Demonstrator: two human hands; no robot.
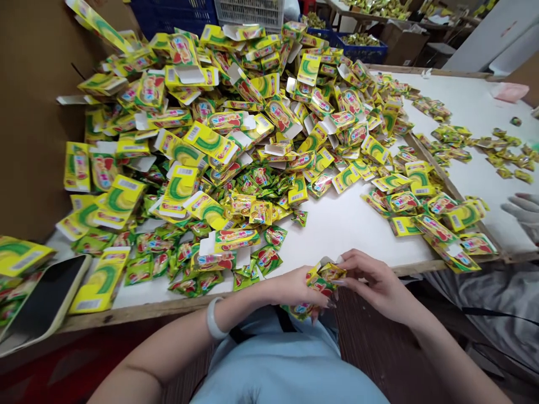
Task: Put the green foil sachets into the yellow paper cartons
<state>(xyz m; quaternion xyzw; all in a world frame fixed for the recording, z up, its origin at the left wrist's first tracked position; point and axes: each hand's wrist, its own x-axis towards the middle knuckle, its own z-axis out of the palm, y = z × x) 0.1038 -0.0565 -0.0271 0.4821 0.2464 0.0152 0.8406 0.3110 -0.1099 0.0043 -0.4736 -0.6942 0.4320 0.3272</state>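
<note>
My left hand (295, 289) is closed around a small yellow-green box (314, 297) held just off the near table edge, over my lap. My right hand (370, 280) pinches a foil sachet (332, 272) at the box's open top flap. A white bracelet (213, 318) sits on my left wrist. Right in front of the hands, loose green-and-red sachets (252, 202) lie heaped on the white table (349, 230), with many open yellow boxes (210, 140) piled behind them.
A phone (44, 300) lies at the table's near left corner. More boxes (438, 219) lie along the right edge. Another person's gloved hand (522, 210) shows at far right by a second table (471, 112) with scattered sachets. Blue and white crates (248, 11) stand behind. Brown cardboard (29, 112) is at left.
</note>
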